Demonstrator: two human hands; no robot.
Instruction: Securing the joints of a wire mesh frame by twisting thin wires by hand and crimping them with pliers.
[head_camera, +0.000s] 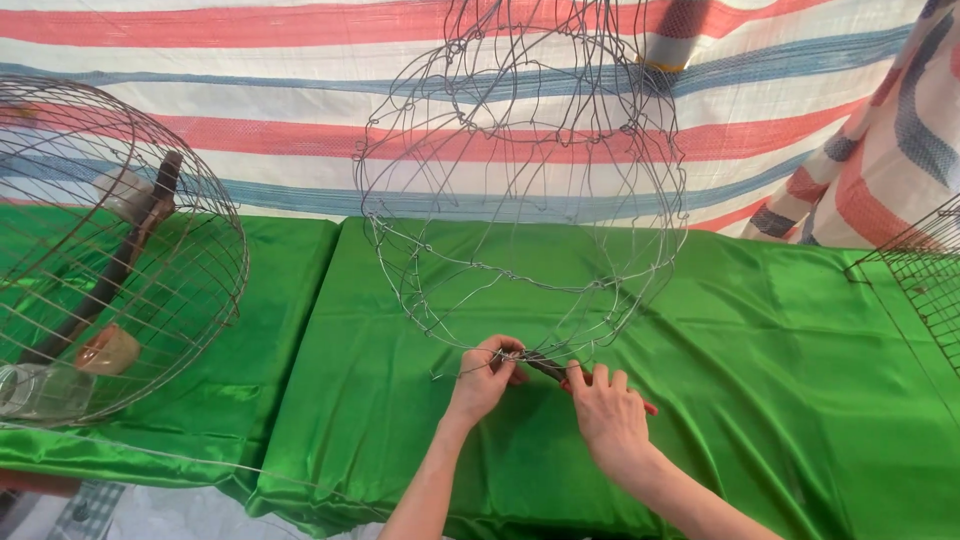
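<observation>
One wire frame (520, 170) stood on the green cloth (760, 340), round and open-meshed, its upper part rising against the striped tarp (300, 110). Its lower rim sat near the front middle of the table, where both hands met.

Left hand (486, 375): fingers curled narrow, pinching the wire at the frame's bottom edge. Right hand (605, 410): fingers closed around one pair of pliers (548, 368) with red handles, the dark nose laid against the same spot of wire, touching the left fingertips. A loose wire end stuck out to the left of the left hand.

Two hands counted, both the person's own; no other hand seen.

At far left lay one finished round cage (120, 250) on its side, closely barred. Inside it: one dark wooden perch (110, 275), two small cups seen through the bars, one pale near the top and one tan lower down; one clear jar (40, 390) at the cage's bottom edge. Whether the jar was inside or outside the bars could not be told.

At the right edge, one corner of a square-mesh wire piece (925, 280) showed, cut off by the frame.

Green cloth covered two table sections, with a seam between them.
</observation>
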